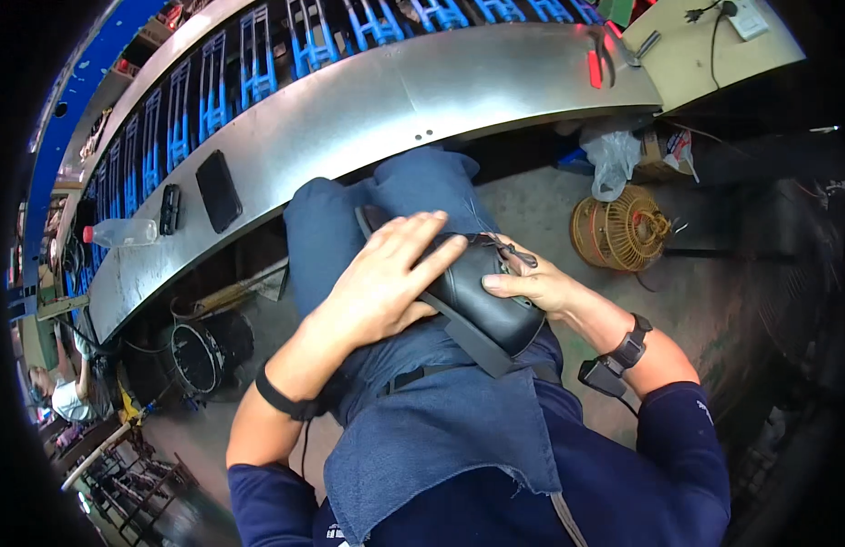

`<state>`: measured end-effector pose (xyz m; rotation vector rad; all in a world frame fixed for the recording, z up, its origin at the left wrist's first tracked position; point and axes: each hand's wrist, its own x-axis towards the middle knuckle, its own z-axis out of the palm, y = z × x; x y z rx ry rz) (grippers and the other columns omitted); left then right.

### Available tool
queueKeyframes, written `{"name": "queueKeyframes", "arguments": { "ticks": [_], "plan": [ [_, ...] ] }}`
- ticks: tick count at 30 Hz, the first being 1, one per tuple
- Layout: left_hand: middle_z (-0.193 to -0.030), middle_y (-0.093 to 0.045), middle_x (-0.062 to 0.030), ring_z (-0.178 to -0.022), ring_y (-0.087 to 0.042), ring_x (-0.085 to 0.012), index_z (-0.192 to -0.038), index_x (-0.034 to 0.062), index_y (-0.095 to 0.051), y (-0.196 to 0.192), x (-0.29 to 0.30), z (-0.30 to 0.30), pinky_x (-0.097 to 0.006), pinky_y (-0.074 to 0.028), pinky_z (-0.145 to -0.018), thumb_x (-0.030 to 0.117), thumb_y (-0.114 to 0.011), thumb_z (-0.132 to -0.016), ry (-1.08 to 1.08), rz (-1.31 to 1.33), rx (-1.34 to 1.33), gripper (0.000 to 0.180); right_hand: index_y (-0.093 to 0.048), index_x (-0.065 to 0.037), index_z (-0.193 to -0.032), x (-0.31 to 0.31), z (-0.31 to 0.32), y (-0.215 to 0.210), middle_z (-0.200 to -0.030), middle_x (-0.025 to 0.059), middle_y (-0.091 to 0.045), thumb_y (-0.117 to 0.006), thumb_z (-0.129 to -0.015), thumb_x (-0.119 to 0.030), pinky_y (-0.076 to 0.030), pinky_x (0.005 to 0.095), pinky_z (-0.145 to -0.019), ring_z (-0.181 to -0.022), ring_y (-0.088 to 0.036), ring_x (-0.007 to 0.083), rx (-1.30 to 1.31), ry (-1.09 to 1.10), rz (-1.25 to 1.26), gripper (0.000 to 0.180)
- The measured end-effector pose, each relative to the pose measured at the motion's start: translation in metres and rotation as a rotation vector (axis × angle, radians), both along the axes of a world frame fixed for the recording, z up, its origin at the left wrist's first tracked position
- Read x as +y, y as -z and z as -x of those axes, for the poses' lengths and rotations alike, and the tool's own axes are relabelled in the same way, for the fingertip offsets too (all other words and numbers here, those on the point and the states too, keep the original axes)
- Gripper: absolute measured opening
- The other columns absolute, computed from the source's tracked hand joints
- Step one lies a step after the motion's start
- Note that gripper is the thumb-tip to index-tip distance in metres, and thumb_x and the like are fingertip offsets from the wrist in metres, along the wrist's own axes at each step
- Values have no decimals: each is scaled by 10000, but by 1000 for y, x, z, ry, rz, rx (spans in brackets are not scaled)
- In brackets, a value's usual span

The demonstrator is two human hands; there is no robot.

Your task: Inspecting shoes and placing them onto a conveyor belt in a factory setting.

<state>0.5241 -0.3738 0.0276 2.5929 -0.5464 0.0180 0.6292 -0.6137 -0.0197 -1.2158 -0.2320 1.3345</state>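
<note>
A black leather shoe [477,287] with dark laces [518,255] lies across my lap, its rounded toe toward my waist. Its flat dark sole [468,337] faces left and stands out along that side. My left hand [386,264] reaches across the shoe from the left, fingers fairly straight on the upper and thumb against the sole side. On the other side, my right hand [532,283] grips the shoe by the lace opening, thumb pressed on top of the leather. The fingers under the shoe are hidden.
Beyond my knees runs a metal bench [349,128] bearing a black phone [219,191], a plastic bottle [121,232] and pliers [605,59]. Blue racks [258,55] stand behind it. A wicker basket [618,228] sits on the floor right, a black bucket [199,356] left. Another person [71,397] is far left.
</note>
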Motion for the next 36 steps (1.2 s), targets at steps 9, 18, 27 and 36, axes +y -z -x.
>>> {"name": "queueKeyframes", "arguments": {
  "ticks": [9, 18, 27, 36],
  "plan": [
    [-764, -631, -139, -700, -631, -225, -884, 13, -638, 41, -32, 77, -377, -483, -620, 432, -628, -961, -461, 665, 851, 426, -336, -12, -1518, 6, -10, 16, -1439, 119, -452, -780, -858, -241, -332, 355, -1131, -1378, -374, 224, 70, 20, -6, 828],
    [-824, -677, -41, -716, -630, -107, -1029, 26, -676, 50, 10, 41, -250, -521, -654, 397, -608, -1004, -432, 1145, 1254, 378, -334, 1, -1508, 6, -14, 16, -1450, 136, -448, -804, -781, -328, -296, 364, -1145, -1373, -394, 235, -52, -23, 55, 926],
    [-653, -660, -113, -558, -643, -183, -833, -49, -676, 53, 2, 20, -289, -514, -519, 688, -504, -946, -622, 1027, 1407, 765, -286, -1, -1528, 9, -27, 23, -1452, 126, -441, -805, -851, -217, -313, 367, -1146, -1360, -424, 226, 25, -60, 9, 880],
    [-713, -695, -111, -702, -670, -160, -874, -69, -706, 64, 10, 20, -298, -536, -662, 491, -489, -1030, -438, 1264, 1268, 621, -284, -24, -1536, 10, -36, 31, -1484, 118, -414, -813, -840, -203, -295, 375, -1157, -1382, -399, 226, 87, -73, -7, 893]
  ]
}}
